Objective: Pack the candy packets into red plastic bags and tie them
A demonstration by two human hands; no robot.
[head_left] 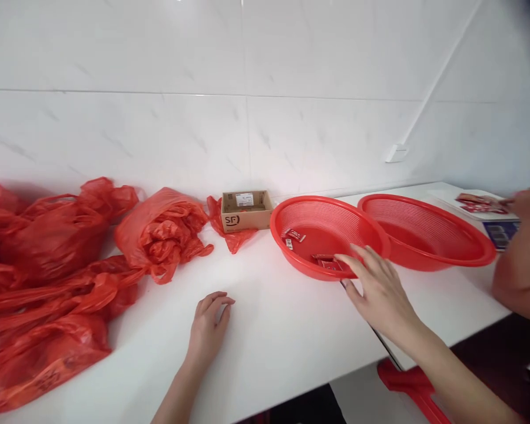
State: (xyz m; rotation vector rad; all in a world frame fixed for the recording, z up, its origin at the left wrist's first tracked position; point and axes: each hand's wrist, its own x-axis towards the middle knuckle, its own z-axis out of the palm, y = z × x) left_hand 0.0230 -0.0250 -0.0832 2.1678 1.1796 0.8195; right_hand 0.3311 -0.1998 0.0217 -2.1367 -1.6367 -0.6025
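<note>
White countertop point(265, 330) against white tiled wall. Right hand point(380, 288), fingers spread and holding nothing, reaches over the rim of the round red plastic basket point(291, 212) at 2 o'clock, fingertips by small red packets point(327, 262). Left hand point(209, 327) rests loosely curled, empty. Crumpled red plastic bags point(62, 265) at 9 o'clock; small cardboard box point(246, 210) at 12.

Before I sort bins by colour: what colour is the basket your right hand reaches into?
Red, seen in the head view: the basket by the right hand.
</note>
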